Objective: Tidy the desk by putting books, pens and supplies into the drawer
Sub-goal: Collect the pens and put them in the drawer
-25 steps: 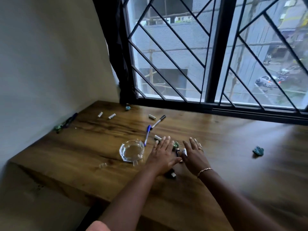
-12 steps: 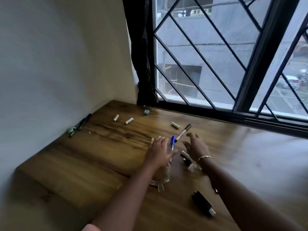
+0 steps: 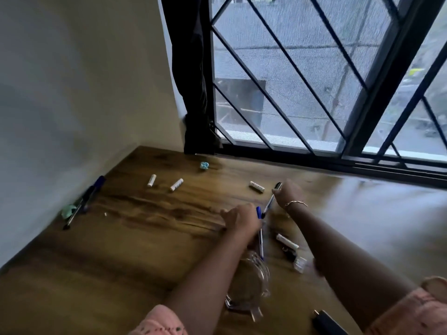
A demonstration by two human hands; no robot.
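a wood-grain desk top (image 3: 121, 257) runs into the corner between a pale wall and a window with a black diagonal grille (image 3: 278, 76). no drawer shows anywhere, so i judge the tidying is only at the gathering stage. far to the left of the left hand, two dark slim pens (image 3: 84, 201) lie against the wall beside a mint-green scrap (image 3: 68, 211). they are out of easy reach and likely to be fetched last. beyond the left hand's knuckles lie two short white cylinders (image 3: 151, 180) (batteries or chalk, too small to tell) and a crumpled teal lump (image 3: 204, 165). the left hand (image 3: 239, 217) sits knuckles-up on the desk with its fingers bent. a blue-capped clear plastic pen (image 3: 260, 235) runs along its thumb side, but blur hides whether the hand grips it or merely touches it. just to the right, the right hand (image 3: 289, 193) pinches a black-capped clear plastic pen (image 3: 269, 205) near the cap, tip aimed back at the left hand, probably to bundle both pens for one trip. a third white cylinder (image 3: 257, 186) lies just left of that hand's fingers. under the left forearm sits a clear glass dish (image 3: 251, 281).
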